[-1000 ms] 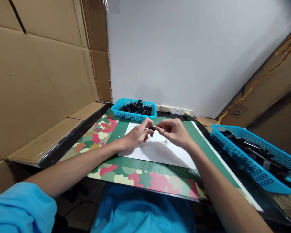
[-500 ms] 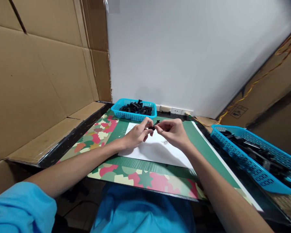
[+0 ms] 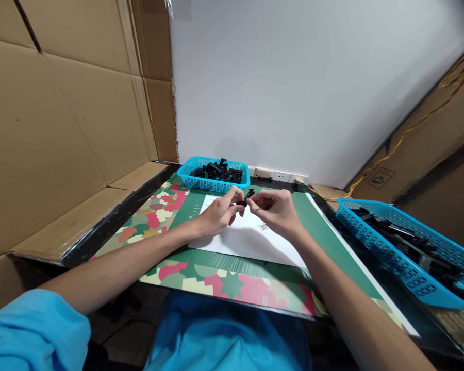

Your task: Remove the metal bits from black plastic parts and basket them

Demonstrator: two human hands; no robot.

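Observation:
A small black plastic part [image 3: 249, 195] is held over the white sheet of paper [image 3: 251, 245]. My left hand [image 3: 220, 212] pinches its lower end between thumb and fingers. My right hand [image 3: 276, 208] is closed at the part's right side, thumb and forefinger pressed together; whatever lies between those fingertips is too small to make out. Beneath my right hand, a little cluster of thin dark pieces [image 3: 263, 226] lies on the paper. The part's lower end is partly hidden by my left fingers.
Behind my hands stands a blue basket [image 3: 212, 186] of black parts. A larger blue basket [image 3: 406, 273] with long black parts is at the right. A green mat [image 3: 325, 229] with a camouflage border covers the tabletop. Cardboard [image 3: 62, 129] walls the left; sockets [image 3: 281, 176] line the back wall.
The black part has tilted slightly, its upper end now showing more upright between my hands. Both hands stay almost in the same place.

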